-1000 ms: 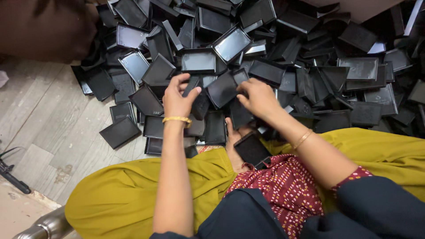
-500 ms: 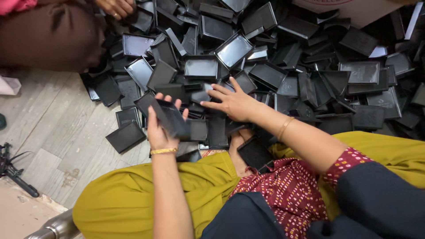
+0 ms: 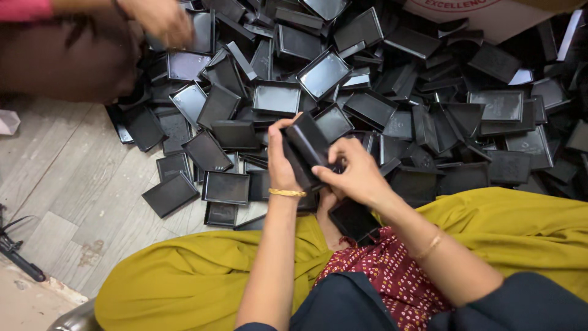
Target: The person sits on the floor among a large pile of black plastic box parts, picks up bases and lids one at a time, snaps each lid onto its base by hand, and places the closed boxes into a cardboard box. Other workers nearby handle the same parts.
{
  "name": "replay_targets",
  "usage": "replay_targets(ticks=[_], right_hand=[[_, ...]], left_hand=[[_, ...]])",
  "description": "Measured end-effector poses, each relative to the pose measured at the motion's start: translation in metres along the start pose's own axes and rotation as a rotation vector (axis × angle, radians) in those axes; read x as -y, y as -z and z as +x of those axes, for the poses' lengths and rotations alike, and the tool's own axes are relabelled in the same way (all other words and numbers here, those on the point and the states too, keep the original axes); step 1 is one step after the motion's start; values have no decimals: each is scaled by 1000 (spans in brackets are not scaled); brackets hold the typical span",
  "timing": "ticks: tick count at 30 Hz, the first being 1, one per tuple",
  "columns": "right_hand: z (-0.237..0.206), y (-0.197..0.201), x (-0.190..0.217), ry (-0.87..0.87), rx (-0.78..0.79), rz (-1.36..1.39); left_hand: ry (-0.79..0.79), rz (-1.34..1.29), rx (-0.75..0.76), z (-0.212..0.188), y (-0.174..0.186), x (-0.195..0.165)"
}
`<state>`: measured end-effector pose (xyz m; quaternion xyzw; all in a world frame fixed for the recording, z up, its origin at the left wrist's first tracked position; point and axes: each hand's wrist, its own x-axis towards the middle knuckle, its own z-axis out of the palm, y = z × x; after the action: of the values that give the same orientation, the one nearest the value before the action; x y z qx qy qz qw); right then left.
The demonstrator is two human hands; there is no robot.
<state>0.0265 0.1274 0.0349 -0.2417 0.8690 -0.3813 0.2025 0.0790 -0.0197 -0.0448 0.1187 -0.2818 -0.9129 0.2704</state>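
Black plastic trays, a small stack of them, sit between my two hands just above my lap, at the near edge of the big heap. I cannot count how many are in the stack; the edges run together into one dark block. My left hand is wrapped around the stack's left side, fingers curled over its top and a gold bangle on the wrist. My right hand closes on the stack from the right, its fingertips hidden behind the black plastic, and a thin bracelet shows on that wrist.

One more tray lies in my lap below the hands, partly covered by the right wrist. The heap of trays fills the upper frame, far too many and too overlapped to count, and it is cut off at the top and right edges. About eight trays lie loose on the grey wooden floor to the left.

Another person's hand reaches in at the top left, blurred, so I cannot tell its grip. A white carton is cut off at the top right.
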Motion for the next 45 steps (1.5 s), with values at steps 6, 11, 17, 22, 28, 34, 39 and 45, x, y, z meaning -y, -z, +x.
replay_targets(ticks=[6, 11, 17, 22, 28, 34, 39, 45], right_hand=[[-16, 8, 19, -29, 7, 471], [-25, 7, 20, -22, 66, 235], [-19, 22, -3, -170, 398, 668], [-44, 0, 4, 91, -57, 253], [18, 73, 29, 211, 17, -59], [63, 156, 21, 450, -337, 906], [78, 62, -16, 428, -75, -119], [122, -27, -48, 779, -111, -827]], left_hand=[[-25, 144, 17, -6, -23, -13], [-299, 519, 56, -5, -26, -13], [-355, 1006, -96, -4, -15, -27], [-445, 1127, -365, -6, -18, -18], [-382, 1600, -261, 2, 40, -45], [131, 2344, -464, 17, 126, -58], [230, 2263, -450, 23, 94, -55], [-172, 1640, -20, 13, -3, -106]])
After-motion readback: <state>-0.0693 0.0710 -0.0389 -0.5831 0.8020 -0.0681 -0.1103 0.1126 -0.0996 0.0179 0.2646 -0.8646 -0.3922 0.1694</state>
